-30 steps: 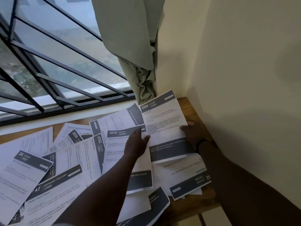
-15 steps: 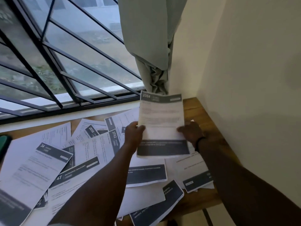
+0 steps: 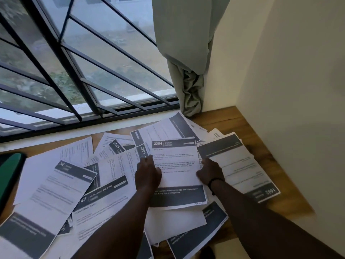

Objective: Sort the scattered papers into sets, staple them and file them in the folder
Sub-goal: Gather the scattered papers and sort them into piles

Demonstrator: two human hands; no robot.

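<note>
A printed sheet headed 2384 (image 3: 177, 165) is held between both hands over the heap of scattered papers (image 3: 104, 176) on the wooden table (image 3: 248, 131). My left hand (image 3: 148, 173) grips its left edge, thumb on top. My right hand (image 3: 210, 171) grips its right edge. The sheet lies low, nearly flat against the pile. Other sheets around it carry the numbers 2762 (image 3: 142, 150), 2659 (image 3: 116, 146), 34 (image 3: 61, 163), 47 (image 3: 83, 200) and 1492 (image 3: 267, 192). I see no stapler.
A dark green flat object (image 3: 9, 172) shows at the left edge. A barred window (image 3: 74, 71) runs along the far side, with a bunched curtain (image 3: 190, 86) in the corner. A wall (image 3: 289, 90) closes the right side. Bare wood shows at the table's right.
I lifted the 2384 sheet off the pile with both hands, squared it upright, and have now lowered it nearly flat over the papers. My view has shifted left and down.
</note>
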